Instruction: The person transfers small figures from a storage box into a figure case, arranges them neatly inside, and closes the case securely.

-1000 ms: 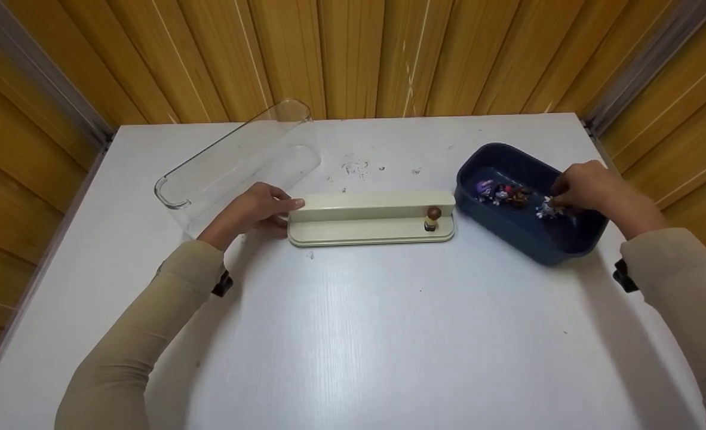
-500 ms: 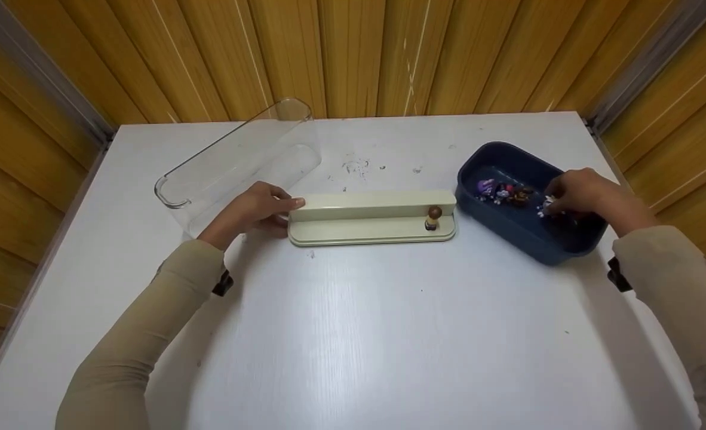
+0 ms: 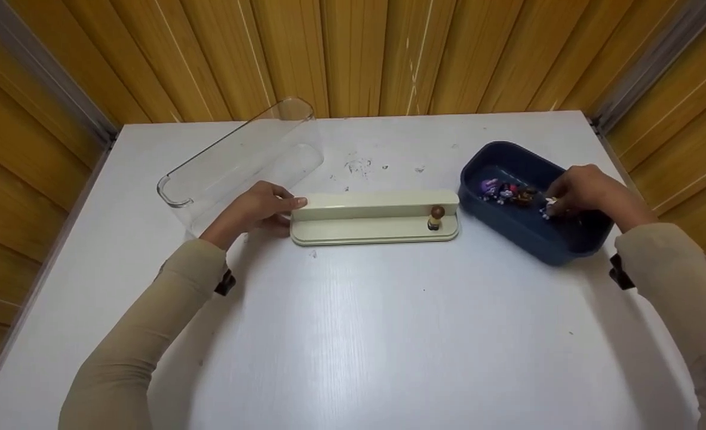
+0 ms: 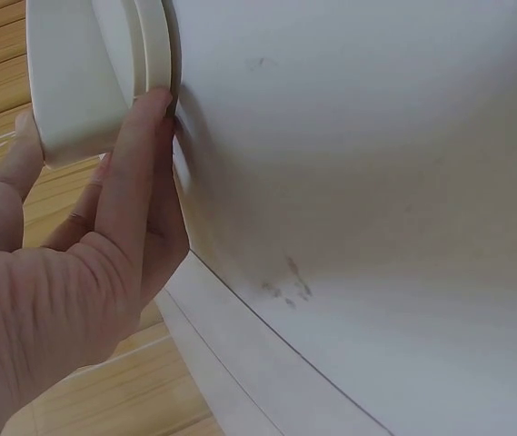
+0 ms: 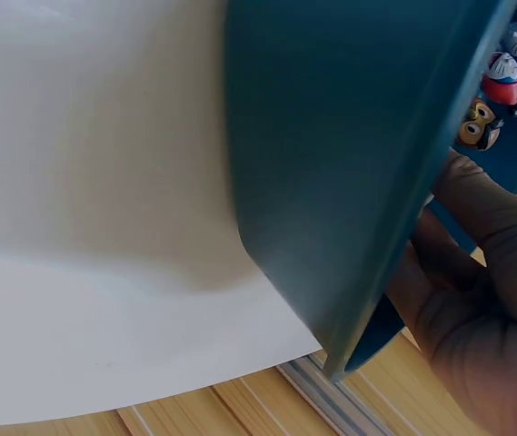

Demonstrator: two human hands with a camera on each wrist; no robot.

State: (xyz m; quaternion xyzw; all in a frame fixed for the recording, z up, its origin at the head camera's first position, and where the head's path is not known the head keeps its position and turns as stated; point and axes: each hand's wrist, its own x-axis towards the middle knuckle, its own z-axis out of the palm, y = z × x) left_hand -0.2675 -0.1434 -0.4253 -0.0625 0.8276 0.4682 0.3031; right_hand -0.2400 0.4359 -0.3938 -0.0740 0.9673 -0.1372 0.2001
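Note:
My left hand (image 3: 256, 206) grips the left end of a cream stepped display base (image 3: 359, 227), thumb on its upper step and fingers at its lower edge, as the left wrist view (image 4: 126, 163) also shows. A small brown-haired figurine (image 3: 436, 218) stands on the base's lower step near the right end. Reaching into a dark blue bin (image 3: 502, 229), my right hand (image 3: 585, 190) pinches a small white figurine (image 3: 546, 210), mostly hidden by the fingers. Several other colourful figurines (image 3: 506, 192) lie in the bin to the left of that hand.
A clear plastic cover (image 3: 175, 200) rests behind my left hand, at the back left of the white table (image 3: 377, 334). Wood-look panels (image 3: 353, 57) enclose the table's back and sides. The bin's near wall (image 5: 340, 154) rises beside my right hand.
My right hand has shifted slightly left inside the bin, its fingers now covering more of the white figurine. My left hand and the base stay in place.

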